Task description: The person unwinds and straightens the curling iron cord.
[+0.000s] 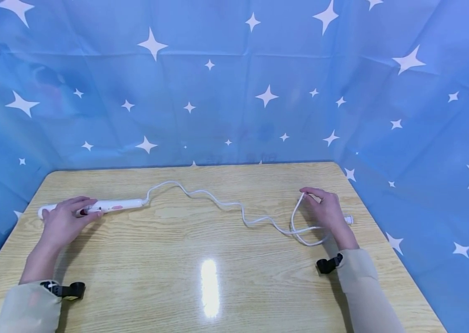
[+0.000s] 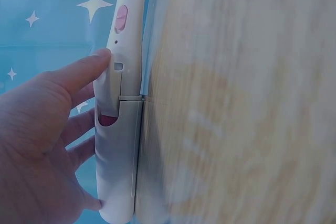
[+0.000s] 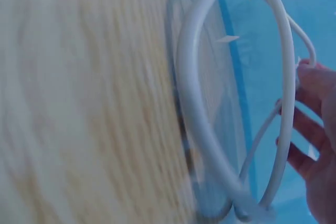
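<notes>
Your left hand (image 1: 64, 221) sits at the left of the frame, palm down, fingers (image 2: 79, 72) stretched long and lightly bent. Your right hand (image 1: 326, 209) sits at the right, fingers (image 3: 310, 85) curled in a pinch. Both forearms angle inward from the lower corners.

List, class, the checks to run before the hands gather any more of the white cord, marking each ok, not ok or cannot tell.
1. Left hand steadies the white appliance: ok.
2. Right hand holds a loop of the cord: ok.
3. Cord free of knots between the hands: ok, only wavy.
4. Plug lying loose on the table: ok.
5. Appliance switched off: cannot tell.
</notes>
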The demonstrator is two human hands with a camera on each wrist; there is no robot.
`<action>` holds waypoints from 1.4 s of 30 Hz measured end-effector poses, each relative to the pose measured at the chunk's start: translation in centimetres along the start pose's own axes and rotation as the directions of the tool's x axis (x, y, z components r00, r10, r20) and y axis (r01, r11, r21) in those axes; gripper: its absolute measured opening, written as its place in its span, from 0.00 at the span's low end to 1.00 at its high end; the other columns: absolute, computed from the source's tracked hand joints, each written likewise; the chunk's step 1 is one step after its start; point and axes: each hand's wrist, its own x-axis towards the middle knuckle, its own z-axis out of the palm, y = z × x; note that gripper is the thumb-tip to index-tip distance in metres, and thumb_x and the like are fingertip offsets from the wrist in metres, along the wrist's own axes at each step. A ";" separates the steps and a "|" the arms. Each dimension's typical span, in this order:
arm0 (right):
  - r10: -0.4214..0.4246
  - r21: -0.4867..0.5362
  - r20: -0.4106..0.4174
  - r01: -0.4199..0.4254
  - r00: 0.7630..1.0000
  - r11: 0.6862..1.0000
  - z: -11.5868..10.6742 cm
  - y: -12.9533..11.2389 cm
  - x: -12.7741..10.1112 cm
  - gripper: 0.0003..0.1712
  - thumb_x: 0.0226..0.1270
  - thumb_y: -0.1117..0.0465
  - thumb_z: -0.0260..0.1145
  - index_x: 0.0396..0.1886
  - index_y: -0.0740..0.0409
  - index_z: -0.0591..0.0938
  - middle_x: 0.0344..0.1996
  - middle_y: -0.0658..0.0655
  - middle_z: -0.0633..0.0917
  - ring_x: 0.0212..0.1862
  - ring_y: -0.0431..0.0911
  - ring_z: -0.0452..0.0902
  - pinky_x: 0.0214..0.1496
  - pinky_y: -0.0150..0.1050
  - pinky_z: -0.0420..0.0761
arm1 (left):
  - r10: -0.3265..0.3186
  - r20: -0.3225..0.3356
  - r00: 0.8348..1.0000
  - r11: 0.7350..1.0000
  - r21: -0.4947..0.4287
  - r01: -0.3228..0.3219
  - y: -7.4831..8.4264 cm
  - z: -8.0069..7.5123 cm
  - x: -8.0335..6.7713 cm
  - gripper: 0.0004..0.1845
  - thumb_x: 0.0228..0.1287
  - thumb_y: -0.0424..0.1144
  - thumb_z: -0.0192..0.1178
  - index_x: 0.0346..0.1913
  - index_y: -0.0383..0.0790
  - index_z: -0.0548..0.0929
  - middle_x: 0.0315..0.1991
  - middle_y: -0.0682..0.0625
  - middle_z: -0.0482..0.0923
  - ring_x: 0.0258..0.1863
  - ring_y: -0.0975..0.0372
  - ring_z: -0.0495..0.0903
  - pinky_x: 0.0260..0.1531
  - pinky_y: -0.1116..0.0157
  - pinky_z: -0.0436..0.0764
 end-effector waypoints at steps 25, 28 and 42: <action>0.385 0.225 -0.359 -0.322 0.850 0.920 -3.1 -0.7 0.3 0.16 0.76 0.62 0.64 0.52 0.70 0.86 0.33 0.66 0.88 0.20 0.28 0.78 0.24 0.23 0.83 | -0.011 0.009 1.000 1.000 -0.013 0.011 0.1 -0.1 -0.2 0.29 0.70 0.49 0.68 0.62 0.27 0.80 0.64 0.23 0.70 0.65 0.25 0.62 0.62 0.19 0.27; 0.434 0.253 -0.339 -0.363 0.835 0.897 -3.5 -0.6 0.2 0.16 0.76 0.62 0.64 0.52 0.70 0.86 0.33 0.62 0.88 0.22 0.29 0.79 0.26 0.25 0.85 | -0.009 0.008 1.000 1.000 -0.010 0.009 0.1 -0.1 -0.2 0.30 0.70 0.49 0.68 0.62 0.27 0.80 0.63 0.23 0.70 0.64 0.25 0.62 0.62 0.19 0.27; 0.439 -0.193 -0.080 -0.446 0.895 0.874 -3.9 1.2 -1.3 0.19 0.74 0.60 0.62 0.52 0.73 0.84 0.40 0.70 0.87 0.36 0.56 0.82 0.31 0.41 0.82 | 0.001 0.010 1.000 1.000 -0.014 -0.001 0.1 -0.1 -0.2 0.29 0.70 0.49 0.68 0.62 0.28 0.80 0.63 0.24 0.71 0.65 0.25 0.61 0.62 0.19 0.28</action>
